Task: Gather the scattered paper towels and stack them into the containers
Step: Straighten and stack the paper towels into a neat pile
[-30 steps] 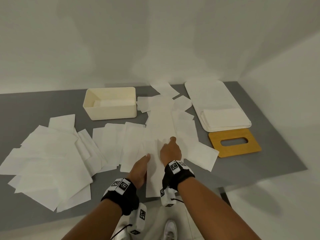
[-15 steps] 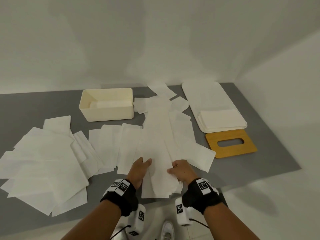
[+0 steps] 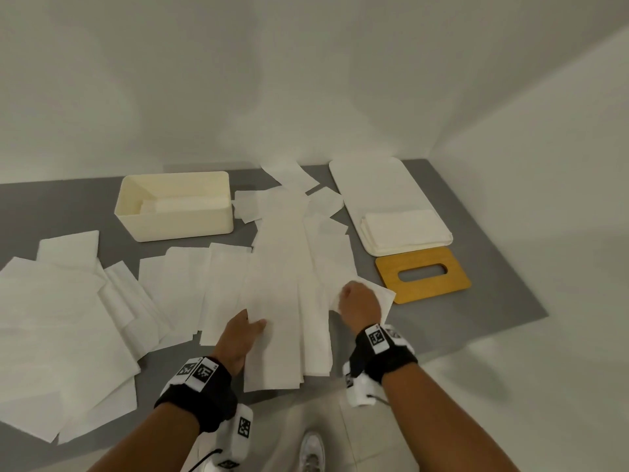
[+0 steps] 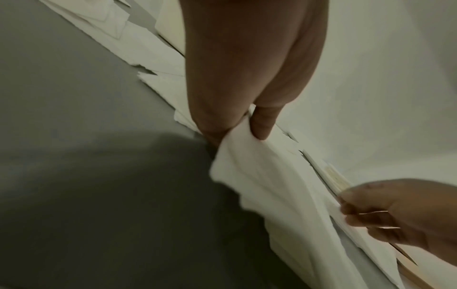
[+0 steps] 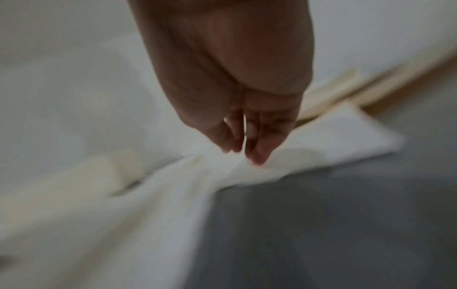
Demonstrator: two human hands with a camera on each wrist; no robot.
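White paper towels lie scattered over the grey table [image 3: 503,301]. A fanned bundle of towels [image 3: 289,301] runs down the middle to the near edge. My left hand [image 3: 253,323] grips the bundle's near left edge. In the left wrist view its thumb and fingers [image 4: 259,127] pinch the towel edge [image 4: 247,156]. My right hand [image 3: 347,298] sits knuckles up on a single towel [image 3: 386,298] at the bundle's right side. Its fingertips [image 5: 257,156] pinch the bunched towel [image 5: 321,140]; that view is blurred. A cream box [image 3: 177,216] and a white tray [image 3: 374,178] each hold folded towels.
A wooden lid with a slot [image 3: 422,279] lies just right of my right hand, in front of the tray. A wide spread of loose towels [image 3: 58,318] covers the table's left side, and more towels [image 3: 177,284] lie in front of the box. White walls close off the back and right.
My right hand has moved from the bundle's middle to its near edge, then away to the right onto the towel beside the wooden lid. The left hand has stayed at the bundle's near left edge.
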